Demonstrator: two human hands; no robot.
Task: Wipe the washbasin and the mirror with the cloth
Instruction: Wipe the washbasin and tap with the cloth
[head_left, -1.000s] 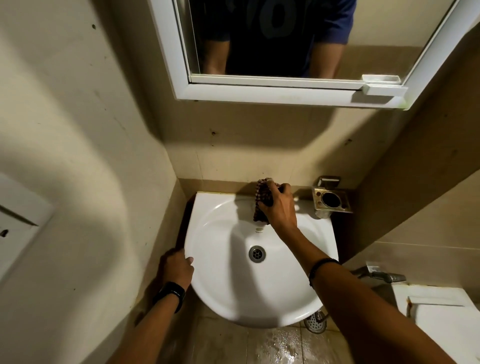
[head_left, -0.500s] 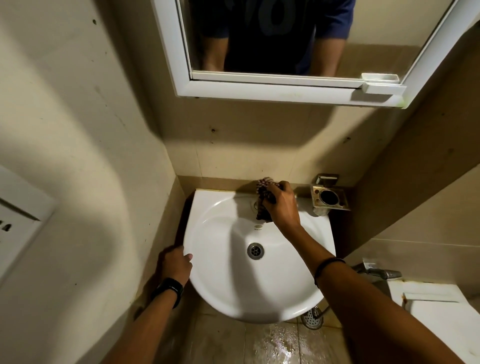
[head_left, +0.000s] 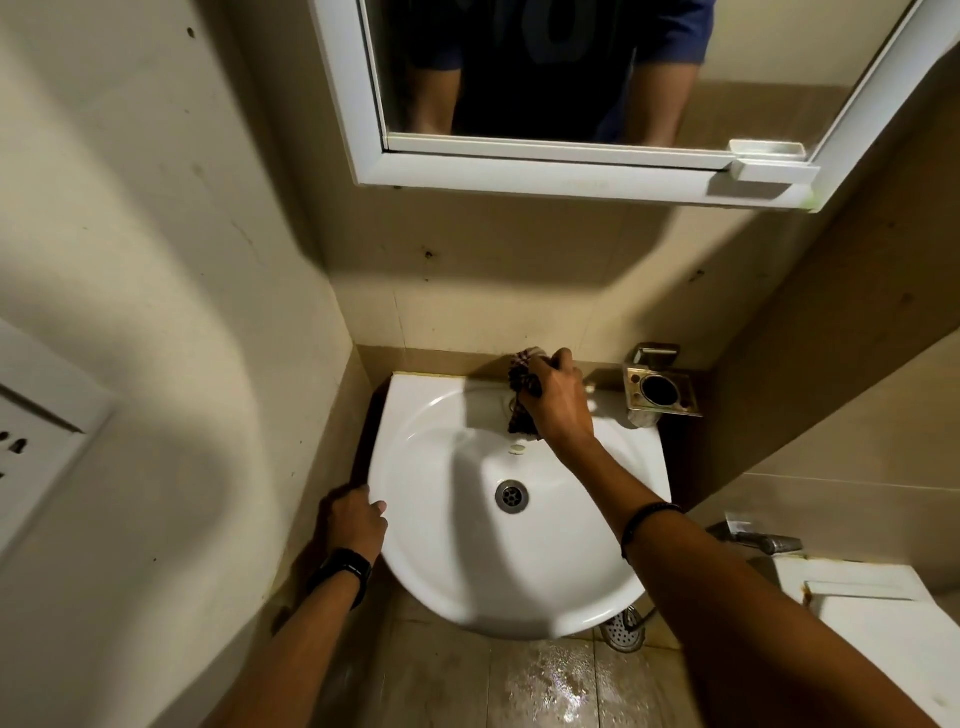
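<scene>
At washbasin (head_left: 415, 571) back, bunched dark checked cloth (head_left: 519, 382)

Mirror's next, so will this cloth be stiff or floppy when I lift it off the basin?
Probably floppy: the cloth is bunched in the right hand and its lower end hangs down the basin wall. Likely light, since one hand holds it all. It may drip; whether it is wet is unclear.

Glossy white ceramic washbasin (head_left: 441, 545) with a metal drain (head_left: 512, 495), a checked woven cloth (head_left: 522, 387), a tarnished metal holder (head_left: 662, 392), wet shiny floor tiles (head_left: 550, 680)
</scene>
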